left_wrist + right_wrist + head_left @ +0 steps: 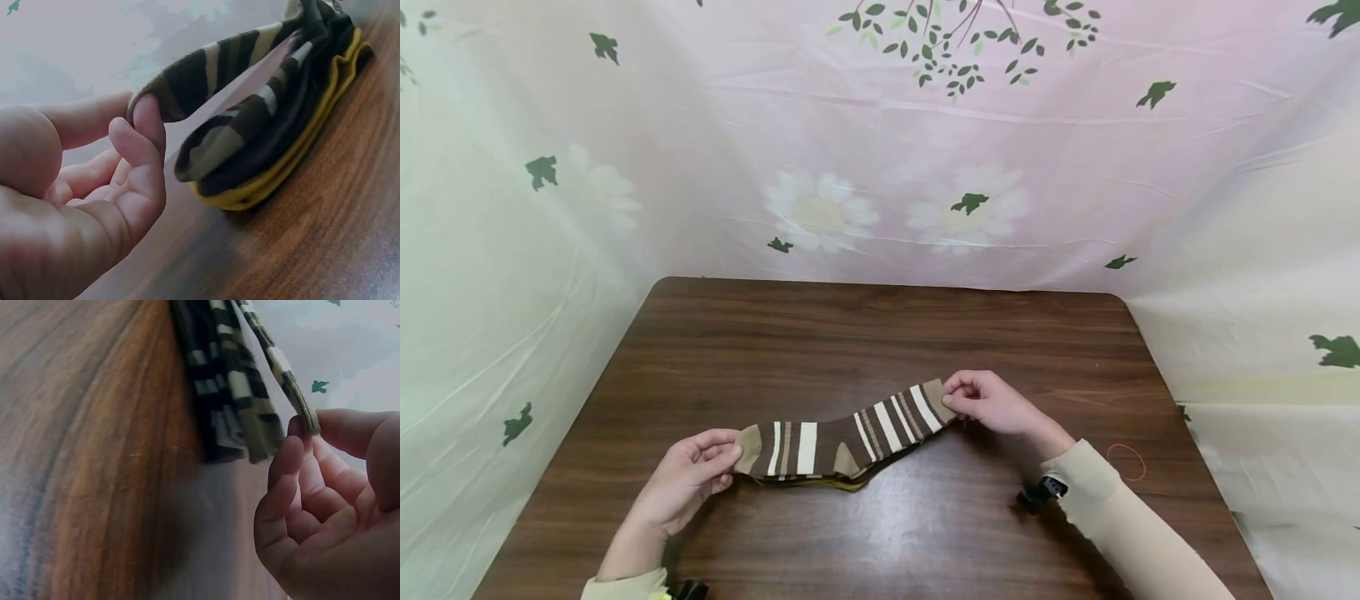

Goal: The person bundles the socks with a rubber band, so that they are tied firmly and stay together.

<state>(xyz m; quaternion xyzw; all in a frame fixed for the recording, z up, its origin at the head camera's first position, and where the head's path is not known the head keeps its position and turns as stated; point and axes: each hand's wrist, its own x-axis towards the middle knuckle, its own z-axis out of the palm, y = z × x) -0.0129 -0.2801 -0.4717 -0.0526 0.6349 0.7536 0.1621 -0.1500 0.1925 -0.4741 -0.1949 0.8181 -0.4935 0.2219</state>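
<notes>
A brown sock with cream and tan stripes stretches between both hands, its tan heel patch facing the near side. My left hand pinches the tan toe end between thumb and finger. At the cuff, my right hand pinches the other end. Beneath it lies a stack of more socks; the left wrist view shows another striped sock, a dark one and yellow edging at the bottom. Both ends of the top sock are raised off the stack, as the right wrist view also shows at the cuff.
The brown wood-grain table bears the socks. A thin red rubber band lies near its right side, beside my right sleeve. Printed cloth curtains hang close around the back and sides.
</notes>
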